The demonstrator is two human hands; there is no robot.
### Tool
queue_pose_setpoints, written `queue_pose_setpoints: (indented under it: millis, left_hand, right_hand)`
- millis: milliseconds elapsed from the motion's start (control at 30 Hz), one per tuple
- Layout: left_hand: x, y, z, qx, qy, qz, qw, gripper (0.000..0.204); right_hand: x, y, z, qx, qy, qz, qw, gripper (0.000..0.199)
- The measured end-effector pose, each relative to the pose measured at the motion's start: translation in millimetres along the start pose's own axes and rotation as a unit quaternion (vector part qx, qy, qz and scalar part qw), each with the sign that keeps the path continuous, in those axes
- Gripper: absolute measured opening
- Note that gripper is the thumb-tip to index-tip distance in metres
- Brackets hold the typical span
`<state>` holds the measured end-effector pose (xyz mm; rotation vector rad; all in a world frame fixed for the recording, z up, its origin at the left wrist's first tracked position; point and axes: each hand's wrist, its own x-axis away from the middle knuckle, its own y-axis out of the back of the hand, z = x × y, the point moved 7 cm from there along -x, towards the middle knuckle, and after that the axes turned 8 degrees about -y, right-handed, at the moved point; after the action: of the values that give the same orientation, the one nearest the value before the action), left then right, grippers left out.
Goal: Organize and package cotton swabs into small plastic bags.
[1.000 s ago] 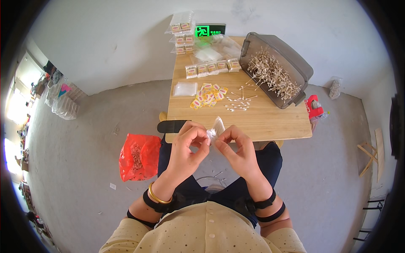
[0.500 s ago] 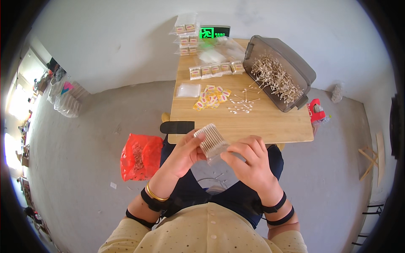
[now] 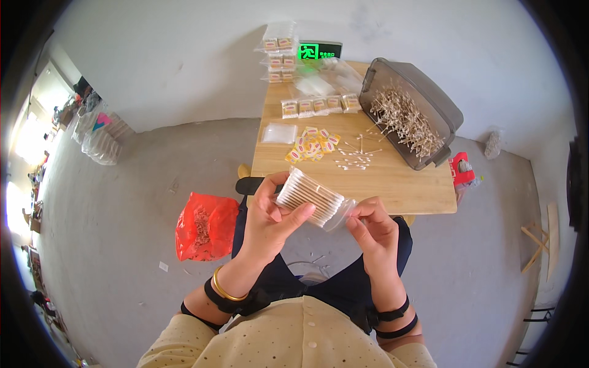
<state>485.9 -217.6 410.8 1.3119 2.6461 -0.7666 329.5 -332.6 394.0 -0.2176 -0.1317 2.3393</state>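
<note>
Above my lap, in front of the table's near edge, is a clear plastic bag of cotton swabs (image 3: 307,195), its white-tipped sticks lined up side by side. My left hand (image 3: 265,221) grips the filled part, thumb on top and fingers behind. At the bag's free end, my right hand (image 3: 375,226) pinches the loose clear flap between thumb and fingertips. Beyond them on the table (image 3: 392,190) lie a heap of small yellow-and-white cards (image 3: 311,145), a stack of clear bags (image 3: 279,133) and several loose cotton swabs (image 3: 354,159).
A grey bin (image 3: 453,116) tipped on its side holds many cotton swabs. Packed swab bags (image 3: 319,107) form a row, with more in a stack (image 3: 280,61) behind. A green-lit sign (image 3: 320,50) stands near the wall. A red bag (image 3: 208,227) is on the floor at left.
My left hand has turned the swab bag so its broad face now shows, with the thumb across it. My right hand now pinches the flap and pulls it out to the right.
</note>
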Motion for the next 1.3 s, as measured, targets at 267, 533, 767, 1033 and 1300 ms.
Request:
queue_pose_setpoints:
  millis: [267, 533, 767, 1033, 1300]
  left_hand:
    - [6, -7, -11, -0.174, -0.061, 0.046, 0.982, 0.047]
    - [12, -26, -51, -0.388, -0.235, 0.081, 0.887, 0.041]
    - [21, -35, -61, -0.406, -0.292, 0.130, 0.856, 0.054]
    - [26, -37, -67, -0.406, -0.325, 0.136, 0.843, 0.061]
    - [25, -36, -67, -0.409, -0.312, 0.128, 0.848, 0.049]
  right_hand:
    - [-3, -10, -18, -0.189, -0.128, 0.069, 0.971, 0.012]
    - [-1, -23, -24, -0.245, -0.134, 0.126, 0.952, 0.016]
    - [-3, -33, -33, -0.276, -0.134, 0.151, 0.939, 0.017]
    - [0, -37, -36, -0.295, -0.144, 0.163, 0.931, 0.021]
    - [3, -39, -37, -0.277, -0.184, 0.150, 0.931, 0.015]
